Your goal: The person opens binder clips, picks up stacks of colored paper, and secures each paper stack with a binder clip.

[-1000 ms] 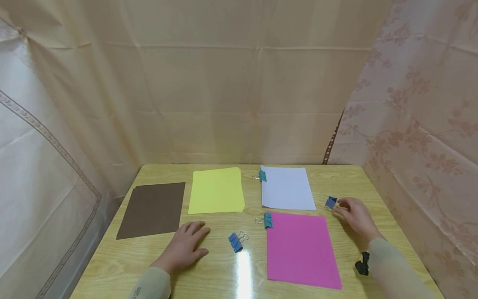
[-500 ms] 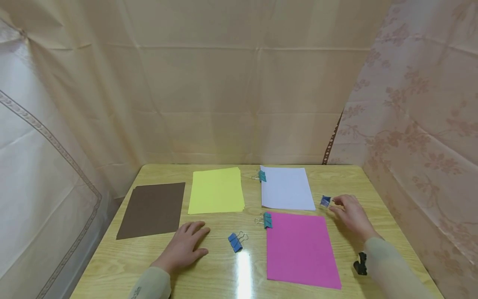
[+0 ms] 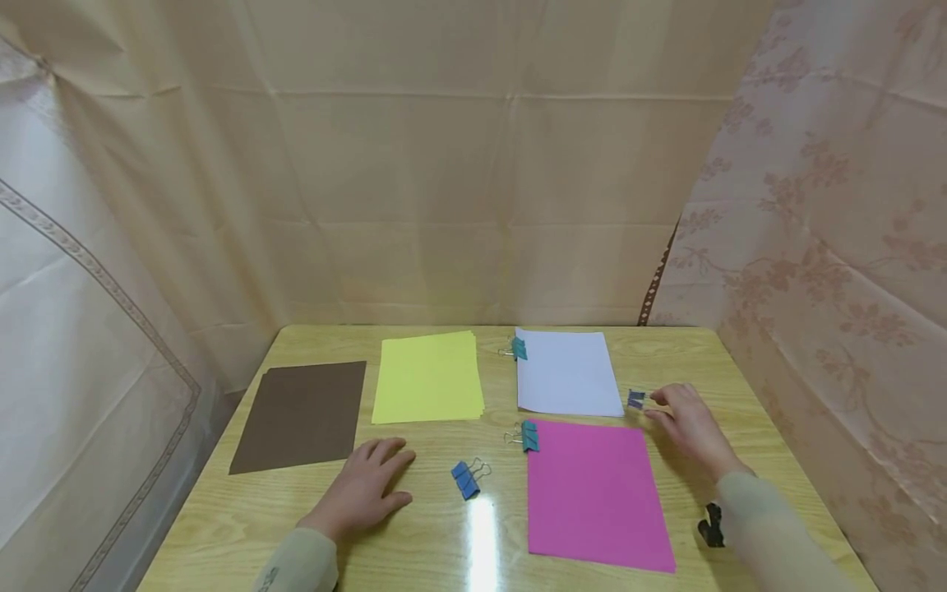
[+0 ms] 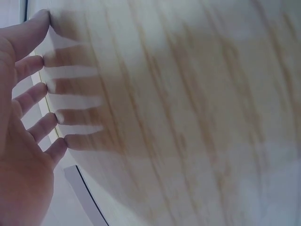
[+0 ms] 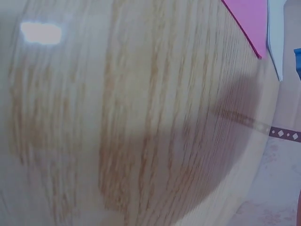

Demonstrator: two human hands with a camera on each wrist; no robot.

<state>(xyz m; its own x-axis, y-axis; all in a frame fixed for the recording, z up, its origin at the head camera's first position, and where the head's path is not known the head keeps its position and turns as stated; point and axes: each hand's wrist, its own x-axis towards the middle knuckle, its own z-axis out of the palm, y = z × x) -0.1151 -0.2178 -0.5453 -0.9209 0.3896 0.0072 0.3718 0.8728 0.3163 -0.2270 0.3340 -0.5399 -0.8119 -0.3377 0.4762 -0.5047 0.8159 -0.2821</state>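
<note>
My right hand (image 3: 690,423) pinches a small blue binder clip (image 3: 636,399) between thumb and forefinger, by its wire handles. The clip hovers just off the right edge of a white paper stack (image 3: 568,374). At the border of the right wrist view only a sliver of the blue clip shows; most of that hand is outside it. My left hand (image 3: 361,489) rests on the table with fingers spread and relaxed, fingertips touching the wood in the left wrist view. Another blue binder clip (image 3: 467,480) lies to its right, handles pointing away.
A magenta paper stack (image 3: 598,497) and the white stack each carry a teal binder clip (image 3: 530,437) on the left edge. Yellow sheets (image 3: 427,378) and dark brown sheets (image 3: 299,415) lie unclipped at left. Curtains surround the wooden table (image 3: 414,559).
My right hand has carried the blue clip left toward the white stack, and the clip has turned in the fingers. My left hand stays in place.
</note>
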